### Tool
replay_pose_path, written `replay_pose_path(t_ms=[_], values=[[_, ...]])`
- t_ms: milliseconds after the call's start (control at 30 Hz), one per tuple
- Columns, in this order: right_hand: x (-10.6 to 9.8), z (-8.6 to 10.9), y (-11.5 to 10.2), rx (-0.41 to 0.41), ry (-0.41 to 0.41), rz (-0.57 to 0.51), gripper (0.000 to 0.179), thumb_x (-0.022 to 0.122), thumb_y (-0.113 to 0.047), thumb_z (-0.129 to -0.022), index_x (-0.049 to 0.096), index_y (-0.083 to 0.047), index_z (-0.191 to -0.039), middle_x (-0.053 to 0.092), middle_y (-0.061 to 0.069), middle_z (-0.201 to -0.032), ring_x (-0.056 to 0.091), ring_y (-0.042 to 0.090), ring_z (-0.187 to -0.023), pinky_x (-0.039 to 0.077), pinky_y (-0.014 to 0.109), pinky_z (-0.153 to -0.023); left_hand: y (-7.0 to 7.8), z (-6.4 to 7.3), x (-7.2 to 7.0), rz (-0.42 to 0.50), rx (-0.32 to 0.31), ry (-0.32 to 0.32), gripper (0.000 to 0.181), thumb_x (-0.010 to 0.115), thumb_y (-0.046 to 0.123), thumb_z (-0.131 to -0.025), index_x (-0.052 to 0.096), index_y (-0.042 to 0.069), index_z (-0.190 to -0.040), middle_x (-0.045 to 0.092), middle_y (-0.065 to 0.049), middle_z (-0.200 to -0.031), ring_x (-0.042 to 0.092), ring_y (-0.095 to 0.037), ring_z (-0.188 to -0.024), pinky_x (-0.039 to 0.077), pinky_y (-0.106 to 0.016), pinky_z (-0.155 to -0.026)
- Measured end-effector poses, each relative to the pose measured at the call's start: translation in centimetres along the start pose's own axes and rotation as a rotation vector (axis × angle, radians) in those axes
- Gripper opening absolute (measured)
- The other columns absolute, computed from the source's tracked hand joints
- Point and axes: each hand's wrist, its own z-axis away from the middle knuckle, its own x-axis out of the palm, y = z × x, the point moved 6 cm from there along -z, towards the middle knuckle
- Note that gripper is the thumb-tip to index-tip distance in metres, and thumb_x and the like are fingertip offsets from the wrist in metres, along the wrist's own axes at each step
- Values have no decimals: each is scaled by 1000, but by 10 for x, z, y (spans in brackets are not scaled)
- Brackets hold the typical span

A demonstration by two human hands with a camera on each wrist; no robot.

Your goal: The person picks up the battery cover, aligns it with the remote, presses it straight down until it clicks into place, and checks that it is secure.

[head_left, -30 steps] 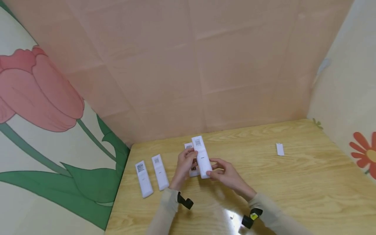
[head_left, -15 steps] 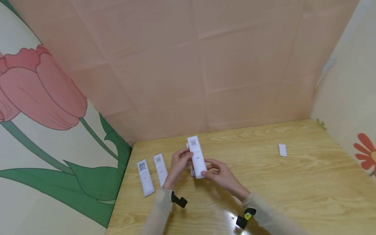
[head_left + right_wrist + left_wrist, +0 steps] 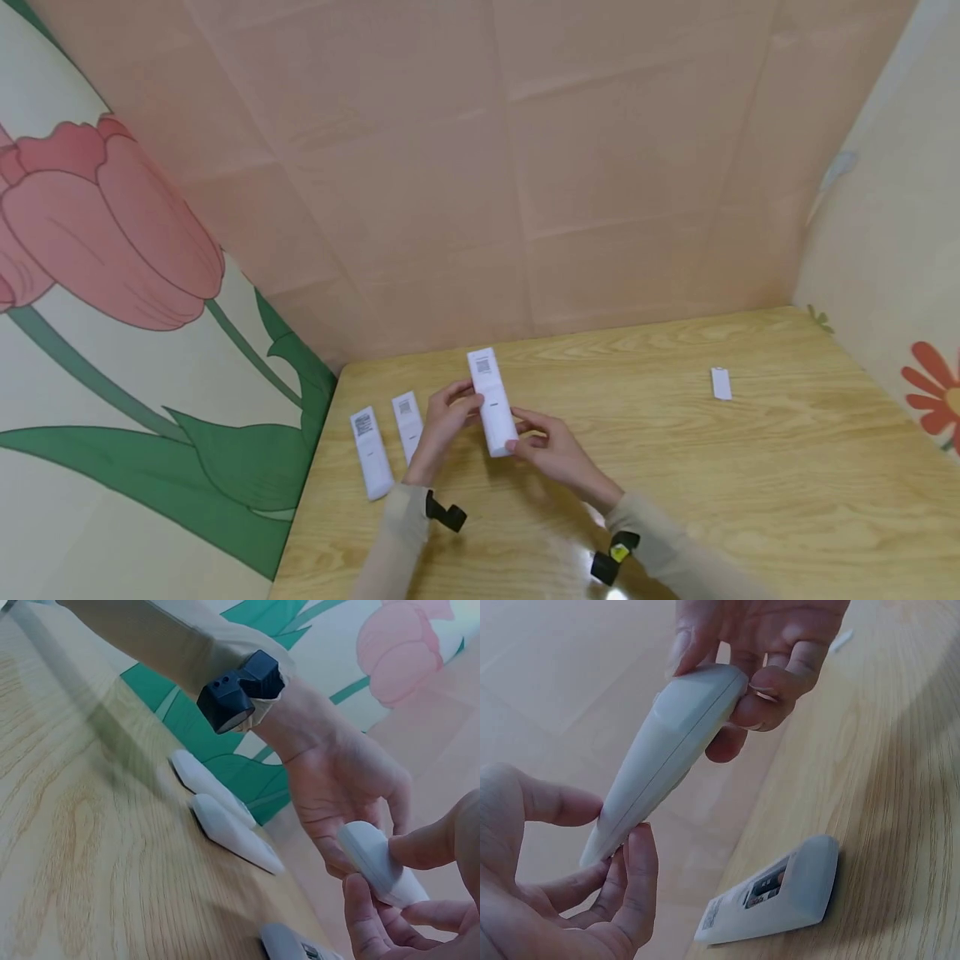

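Slightly to the left of its place half a second ago, the remote (image 3: 491, 402) is now in the air above the table (image 3: 675, 467), and the left hand (image 3: 450, 417) and the right hand (image 3: 551, 446) go along with it. One edge of the open remote (image 3: 810, 889), which shows behind it earlier, is now hidden in the head view.

The remote is white and tilted, and its back with a printed label is turned to the head camera. The left hand pinches it near the label end: in the left wrist view, its thumb lies on one face and its fingers on the other. The right hand clamps the thicker end between thumb and fingers.

Below, as the left wrist view shows, the open remote lies on the table, apart from the held one. Its compartment (image 3: 766, 885) is uncovered and something dark, like batteries, is inside.

To the left, two other remotes (image 3: 372, 454) lie side by side, a little apart; the left arm partly covers the nearer one. Well apart, on the right, there is a small white piece (image 3: 721, 383). Behind the table hangs a pinkish cloth (image 3: 412, 167), and a painted tulip (image 3: 127, 225) is on the left wall.
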Motion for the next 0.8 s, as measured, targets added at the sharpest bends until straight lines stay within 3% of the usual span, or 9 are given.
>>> replay_pose_path(t_ms=[233,533,800], values=[[6,-1,1,-2,6,2,65,73,1,-96,46,13,-153,64,30,-123,74,26,-95,64,50,-92,1,4,-8,-30,-11,22,48,72,15,-99,63,-2,-143,65,-22,-136,74,-22,-100,61,-50,-101],[15,-6,0,-16,15,8,60,74,1,-96,50,14,-150,64,31,-121,74,24,-93,65,45,-88,-2,2,-19,-11,-26,48,50,74,13,-98,62,-3,-143,65,-23,-136,74,-21,-99,64,-39,-92],[24,-10,6,-19,18,30,57,75,0,-95,54,12,-147,66,30,-120,74,26,-96,65,38,-86,-6,5,-32,-50,-31,62,48,74,12,-97,63,-3,-142,64,-24,-137,74,-22,-98,63,-46,-97]])
